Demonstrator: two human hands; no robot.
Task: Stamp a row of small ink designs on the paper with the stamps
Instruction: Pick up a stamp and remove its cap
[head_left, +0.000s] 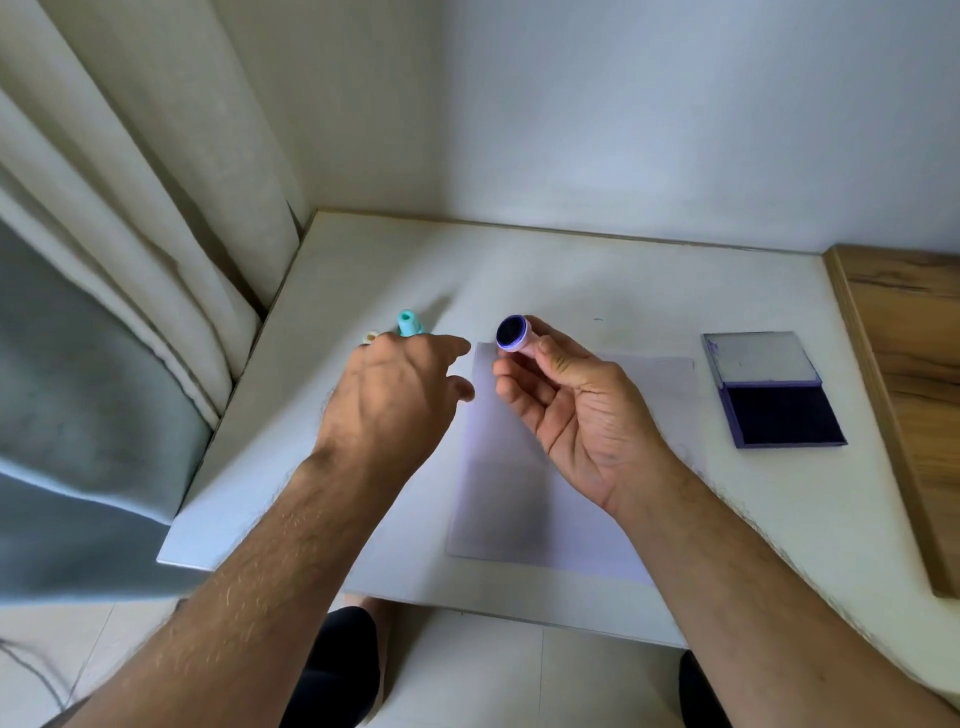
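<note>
My right hand holds a small round purple stamp above the top edge of the white paper, its dark inked face turned up toward me. My left hand hovers palm down just left of the paper, fingers loosely spread, holding nothing I can see. Behind its knuckles a teal stamp stands upright on the table, and a small cream stamp peeks out beside it, mostly hidden. An open ink pad with a dark blue pad and raised lid lies to the right of the paper.
The white table sits in a corner against a pale wall. Curtains hang along its left edge. A wooden surface adjoins the table on the right. My knees show below the front edge.
</note>
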